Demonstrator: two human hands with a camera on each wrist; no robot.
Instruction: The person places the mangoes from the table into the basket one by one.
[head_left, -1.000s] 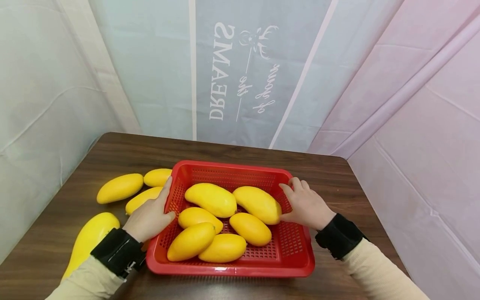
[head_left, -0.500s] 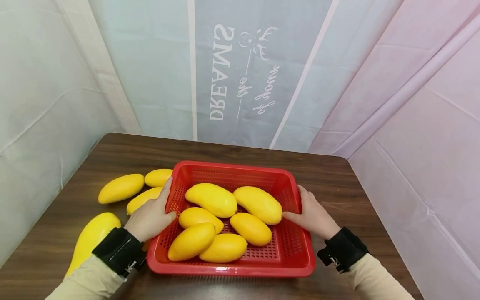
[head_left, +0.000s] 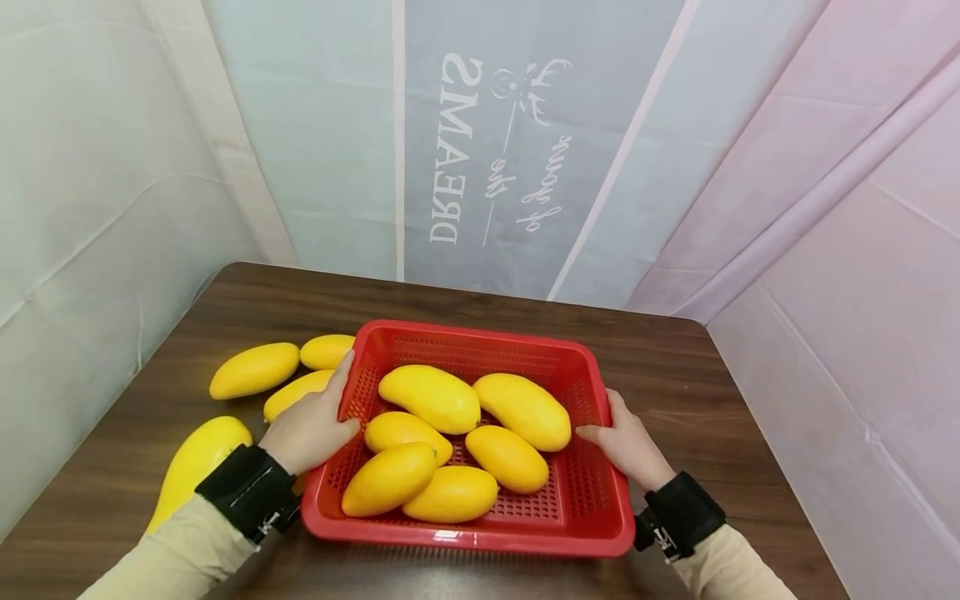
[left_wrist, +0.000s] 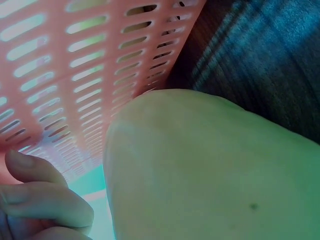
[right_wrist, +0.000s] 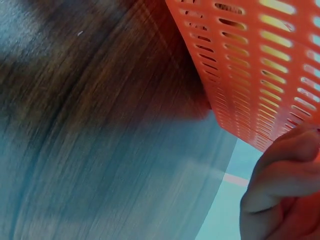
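Nearest you, your beige sleeves point(head_left: 176, 546) ended in black wristbands point(head_left: 250, 492), and a yellow mango point(head_left: 193, 468) lay left of the left wristband, partly hidden by the sleeve. Your left grip point(head_left: 311, 427) held the red basket point(head_left: 525, 544) by its left end and your right grip point(head_left: 628, 440) held its right end, each thumb inside the rim. Between your grips, six mangoes point(head_left: 431, 398) lay in the basket, one overlapping two others near the left grip. Left of that grip, three more mangoes point(head_left: 255, 371) lay on the brown desk point(head_left: 690, 400). Well beyond both grips hung pale fabric point(head_left: 322, 150) with white lettering point(head_left: 453, 150).
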